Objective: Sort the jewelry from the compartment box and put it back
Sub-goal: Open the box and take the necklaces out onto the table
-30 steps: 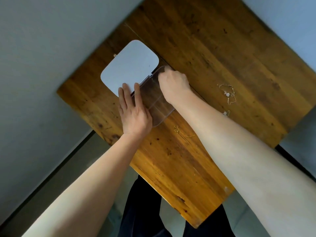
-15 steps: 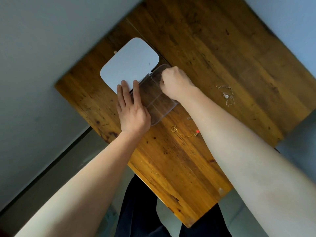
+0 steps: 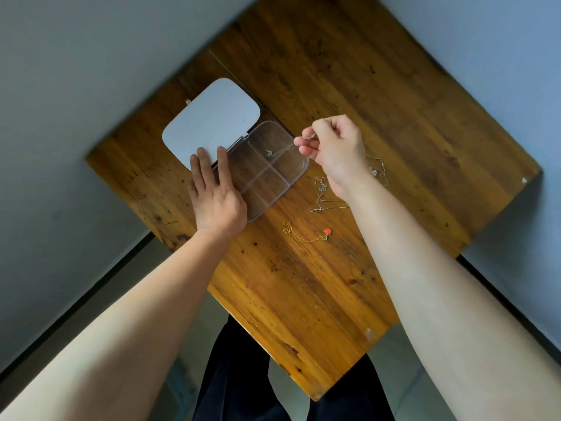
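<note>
So the clear compartment box (image 3: 267, 165) sits open on the wooden desk (image 3: 379, 86), its white lid (image 3: 212, 120) folded flat out behind it toward the far-left corner. The left hand (image 3: 217, 199) lies flat, palm down, on the near-left edge of the box where it meets the lid, fingers (image 3: 203, 165) stretched out and slightly spread, not gripping anything, just pressing. The right hand (image 3: 337, 150) hovers above the right edge of the box with its fingers (image 3: 305, 145) curled in and pinching a thin silver chain (image 3: 283, 150); that chain trails down to a tiny pendant hanging over one of the upper compartments, can't really tell if it touches the bottom. The other compartments look empty as far as the blur lets anyone see. On the desk right of the box there's a silver necklace (image 3: 321, 197) loosely piled, another pale one (image 3: 378, 170) partly hidden behind the right wrist, and closer to the person a gold chain with a red charm (image 3: 306, 235).
</note>
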